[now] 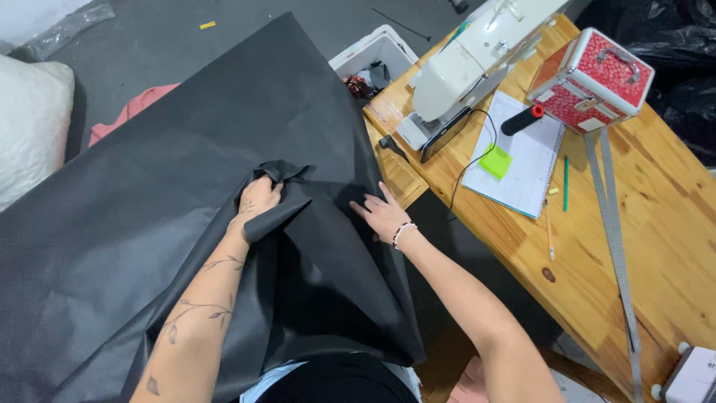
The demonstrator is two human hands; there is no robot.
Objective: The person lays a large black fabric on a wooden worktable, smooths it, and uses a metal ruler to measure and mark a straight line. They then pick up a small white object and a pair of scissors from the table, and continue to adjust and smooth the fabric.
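Left hand (pixel 257 198) clamps black fabric (pixel 149 201); right hand (pixel 384 215) flat, fingers apart, apparently pressing it.

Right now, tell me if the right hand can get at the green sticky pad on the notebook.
Probably yes. The right hand lies flat on the black fabric holding nothing, and the green sticky pad sits uncovered on the notebook; only a thin black cable runs between them.

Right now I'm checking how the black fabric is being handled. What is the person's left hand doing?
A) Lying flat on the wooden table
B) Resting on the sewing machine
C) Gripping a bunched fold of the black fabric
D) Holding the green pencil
C: the left hand has its fingers closed around a gathered fold of the black fabric, while the right hand lies flat and open on the same sheet.
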